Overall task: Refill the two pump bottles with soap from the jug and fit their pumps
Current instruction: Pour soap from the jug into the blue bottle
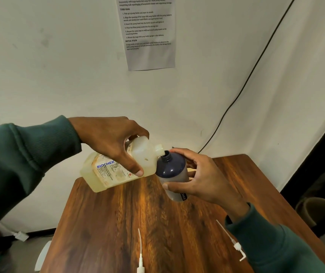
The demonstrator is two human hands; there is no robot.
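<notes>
Jug tilted, gripped by left hand, spout at mouth of bottle gripped by right hand, over table. Risk: narrow mouth, both apparently unsupported; slight wobble likely spills soap.

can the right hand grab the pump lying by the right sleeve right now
Probably not yet: the right hand grips the dark bottle at the spout of the jug. The pump lies uncovered on the table, so setting the bottle down first should free the way.

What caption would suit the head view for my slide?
Left hand tilts the soap jug toward the dark bottle held by the right hand; two pumps lie on the table.
</notes>
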